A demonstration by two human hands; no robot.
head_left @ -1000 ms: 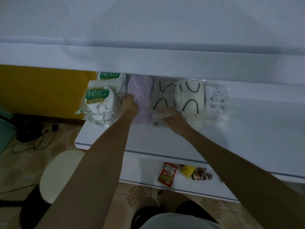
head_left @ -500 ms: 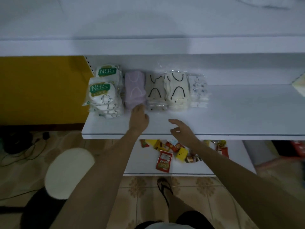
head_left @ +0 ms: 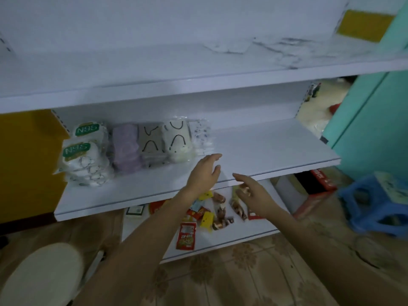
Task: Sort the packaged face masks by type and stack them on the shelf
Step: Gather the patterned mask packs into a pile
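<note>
Packaged masks stand in a row at the back left of the white middle shelf [head_left: 265, 151]: two stacks of N95 packs [head_left: 81, 160], a purple stack [head_left: 127, 149], a grey stack with black loops [head_left: 151, 142], a cream stack with black loops [head_left: 177, 140] and a patterned white stack [head_left: 202, 135]. My left hand [head_left: 204, 171] hovers open over the shelf's front, just right of the stacks, touching nothing. My right hand [head_left: 249, 191] is open below the shelf edge, fingers relaxed, holding nothing.
The lower shelf [head_left: 220, 241] carries scattered snack sachets [head_left: 186, 236] and candies. A blue plastic stool [head_left: 375, 204] and a red box [head_left: 318, 188] stand on the floor at the right. A round white stool [head_left: 42, 277] is at lower left. A teal wall [head_left: 375, 120] is at right.
Both hands have drawn back from the mask stacks and shifted right. The view has swung up and to the right, showing more of the shelf and the room's right side.
</note>
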